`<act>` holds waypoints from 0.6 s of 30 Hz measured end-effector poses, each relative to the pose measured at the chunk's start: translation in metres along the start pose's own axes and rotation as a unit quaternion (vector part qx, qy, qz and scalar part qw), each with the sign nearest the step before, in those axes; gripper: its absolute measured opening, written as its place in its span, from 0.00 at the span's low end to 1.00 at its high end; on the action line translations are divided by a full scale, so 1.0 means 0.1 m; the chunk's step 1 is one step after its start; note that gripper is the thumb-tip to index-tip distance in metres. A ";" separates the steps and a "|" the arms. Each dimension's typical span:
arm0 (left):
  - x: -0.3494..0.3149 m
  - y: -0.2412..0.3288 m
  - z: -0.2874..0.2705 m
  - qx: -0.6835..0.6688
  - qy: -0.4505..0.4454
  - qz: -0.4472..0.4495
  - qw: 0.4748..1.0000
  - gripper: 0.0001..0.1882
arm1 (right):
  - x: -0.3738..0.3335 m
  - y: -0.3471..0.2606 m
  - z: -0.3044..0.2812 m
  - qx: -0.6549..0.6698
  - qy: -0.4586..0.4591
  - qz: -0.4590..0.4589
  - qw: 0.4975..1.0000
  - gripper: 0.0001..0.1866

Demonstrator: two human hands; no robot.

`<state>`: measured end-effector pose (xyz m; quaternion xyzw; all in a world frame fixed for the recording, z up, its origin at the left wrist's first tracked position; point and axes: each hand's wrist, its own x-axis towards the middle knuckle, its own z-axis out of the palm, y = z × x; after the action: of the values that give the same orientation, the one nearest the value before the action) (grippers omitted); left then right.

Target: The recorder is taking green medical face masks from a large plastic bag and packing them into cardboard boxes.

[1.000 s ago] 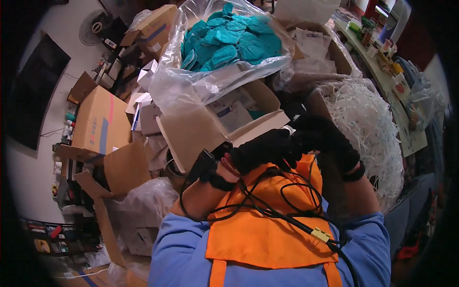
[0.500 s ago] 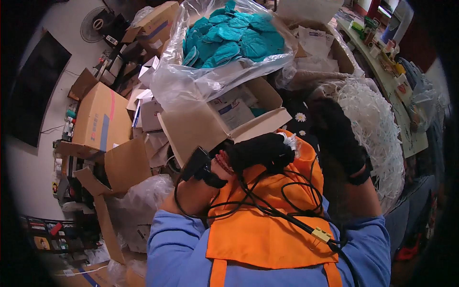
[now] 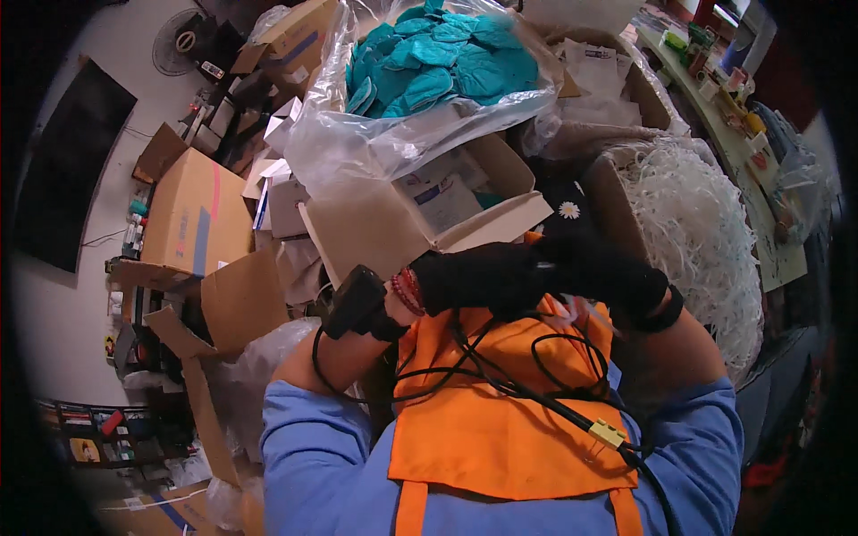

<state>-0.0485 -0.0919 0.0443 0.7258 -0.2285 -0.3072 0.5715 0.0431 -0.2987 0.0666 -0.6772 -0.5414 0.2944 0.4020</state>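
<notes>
Both my hands wear black gloves and meet in front of my orange apron [image 3: 509, 429]. My left hand [image 3: 483, 279] is closed, and its fingers point toward the right one. My right hand [image 3: 608, 275] presses up against it; its dark fingers merge with the left glove, so their grip is hidden. Some thin white strands [image 3: 572, 311] show just below the joined hands, over the apron. Just beyond them stands an open cardboard box [image 3: 375, 237] with white printed packets [image 3: 447, 204] inside.
A plastic-lined box of teal round pads [image 3: 438, 67] stands at the back. To the right, a box overflows with tangled white strings [image 3: 697, 232]. Cartons [image 3: 192, 214] crowd the left. A black cable [image 3: 500, 384] loops over my apron.
My right hand has moved left and nearer, from beside the box of strings to meet my left hand. The white strands now show below the hands.
</notes>
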 end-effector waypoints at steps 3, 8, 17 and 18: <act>-0.08 0.13 -0.02 0.145 0.021 -0.001 0.989 0.18 | -0.21 0.03 0.03 0.017 -0.028 0.068 0.997 0.15; -0.23 0.25 0.06 0.136 0.065 -0.001 0.989 0.17 | -0.27 -0.26 0.08 -0.002 -0.062 0.148 0.987 0.11; -0.17 0.13 0.39 -0.289 0.153 0.043 0.944 0.15 | -0.19 -0.66 0.40 0.276 0.212 0.100 0.932 0.14; -0.16 0.12 0.47 -0.281 0.128 0.078 0.948 0.15 | -0.25 -0.69 0.43 0.317 0.221 0.122 0.914 0.16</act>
<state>-0.0932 -0.1163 0.0511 0.5487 -0.1135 -0.2181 0.7991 -0.0330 -0.3067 0.1032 -0.6224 -0.2305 0.3404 0.6661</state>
